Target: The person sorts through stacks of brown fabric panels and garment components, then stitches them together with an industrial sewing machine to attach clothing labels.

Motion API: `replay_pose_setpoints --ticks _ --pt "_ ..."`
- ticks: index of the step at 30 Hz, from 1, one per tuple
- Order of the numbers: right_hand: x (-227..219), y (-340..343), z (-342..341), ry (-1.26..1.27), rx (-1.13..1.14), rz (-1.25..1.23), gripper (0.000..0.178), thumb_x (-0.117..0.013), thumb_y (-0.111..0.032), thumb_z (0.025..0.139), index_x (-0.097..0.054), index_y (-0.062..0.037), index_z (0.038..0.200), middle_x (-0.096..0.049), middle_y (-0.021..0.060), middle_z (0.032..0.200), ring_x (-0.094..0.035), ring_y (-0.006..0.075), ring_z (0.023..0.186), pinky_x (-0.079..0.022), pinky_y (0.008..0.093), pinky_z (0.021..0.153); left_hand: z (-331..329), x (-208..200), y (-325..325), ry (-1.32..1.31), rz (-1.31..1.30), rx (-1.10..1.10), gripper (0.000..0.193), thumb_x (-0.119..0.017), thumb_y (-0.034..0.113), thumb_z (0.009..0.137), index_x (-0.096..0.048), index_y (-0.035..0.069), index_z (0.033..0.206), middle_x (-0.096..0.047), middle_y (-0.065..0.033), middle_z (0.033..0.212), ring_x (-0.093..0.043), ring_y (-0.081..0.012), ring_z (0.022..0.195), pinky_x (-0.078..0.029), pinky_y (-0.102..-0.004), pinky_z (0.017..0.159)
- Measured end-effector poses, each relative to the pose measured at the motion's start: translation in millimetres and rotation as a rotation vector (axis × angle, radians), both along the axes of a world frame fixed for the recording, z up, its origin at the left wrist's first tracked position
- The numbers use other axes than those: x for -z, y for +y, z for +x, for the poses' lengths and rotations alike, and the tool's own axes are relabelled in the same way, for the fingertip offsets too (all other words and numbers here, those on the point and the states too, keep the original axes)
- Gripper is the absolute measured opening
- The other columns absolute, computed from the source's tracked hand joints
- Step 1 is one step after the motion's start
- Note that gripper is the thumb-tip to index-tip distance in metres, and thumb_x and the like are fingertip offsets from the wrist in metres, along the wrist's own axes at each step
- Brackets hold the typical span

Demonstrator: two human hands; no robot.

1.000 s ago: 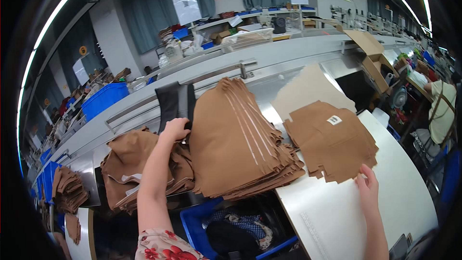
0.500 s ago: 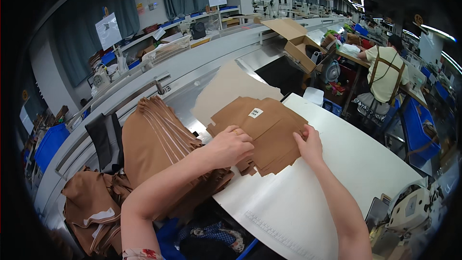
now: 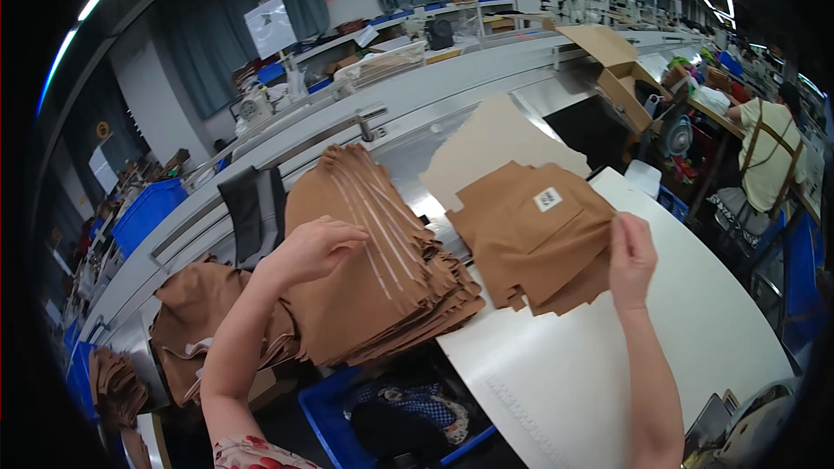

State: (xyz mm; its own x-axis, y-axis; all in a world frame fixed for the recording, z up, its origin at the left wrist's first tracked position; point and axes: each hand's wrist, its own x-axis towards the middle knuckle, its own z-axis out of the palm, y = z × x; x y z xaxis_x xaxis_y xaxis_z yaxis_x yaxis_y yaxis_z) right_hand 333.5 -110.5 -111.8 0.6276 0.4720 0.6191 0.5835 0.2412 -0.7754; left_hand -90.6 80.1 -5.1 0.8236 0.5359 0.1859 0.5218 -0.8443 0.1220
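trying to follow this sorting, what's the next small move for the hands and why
Probably lift the top piece off the small brown fabric stack: the right hand already pinches its right edge, while the left hand merely rests on the large fanned pile, seemingly ready to receive it.

The left hand [image 3: 317,247] is stretched forward on a bare, raised forearm, palm down and fingers curled loosely. The right hand [image 3: 632,259] stands upright, its fingers together and bent in a pinch
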Motion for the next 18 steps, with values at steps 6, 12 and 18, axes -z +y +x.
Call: replay_pose_setpoints --ticks 6,12,18 --pt "-7 -64 11 0.874 -0.438 -0.045 0.036 -0.048 -0.028 0.108 -0.057 0.0004 0.130 -0.064 0.0083 0.127 -0.060 0.0149 0.117 -0.047 0.0335 0.103 -1 11 1 0.026 -0.128 0.203 0.027 -0.076 0.015 0.085 -0.071 0.012 0.112 -0.067 -0.0061 0.120 -0.060 -0.0289 0.110 -0.050 -0.0402 0.095" --pt "2 -223 -16 0.884 -0.343 -0.178 0.029 -0.048 -0.025 0.108 -0.060 0.0006 0.116 -0.069 0.0085 0.109 -0.067 0.0151 0.098 -0.055 0.0315 0.088 18 7 -3 0.152 -0.234 0.332 0.023 -0.081 0.021 0.080 -0.069 0.012 0.097 -0.063 -0.0053 0.101 -0.058 -0.0278 0.106 -0.049 -0.0389 0.092" --pt "8 -296 -48 0.325 0.144 -0.239 0.016 -0.056 -0.015 0.106 -0.061 0.0002 0.104 -0.062 -0.0014 0.091 -0.054 0.0045 0.082 -0.046 0.0213 0.076 18 -20 -14 -0.029 -0.423 0.342 0.018 -0.078 0.012 0.084 -0.061 0.007 0.085 -0.065 -0.0006 0.086 -0.063 -0.0153 0.088 -0.051 -0.0308 0.078"
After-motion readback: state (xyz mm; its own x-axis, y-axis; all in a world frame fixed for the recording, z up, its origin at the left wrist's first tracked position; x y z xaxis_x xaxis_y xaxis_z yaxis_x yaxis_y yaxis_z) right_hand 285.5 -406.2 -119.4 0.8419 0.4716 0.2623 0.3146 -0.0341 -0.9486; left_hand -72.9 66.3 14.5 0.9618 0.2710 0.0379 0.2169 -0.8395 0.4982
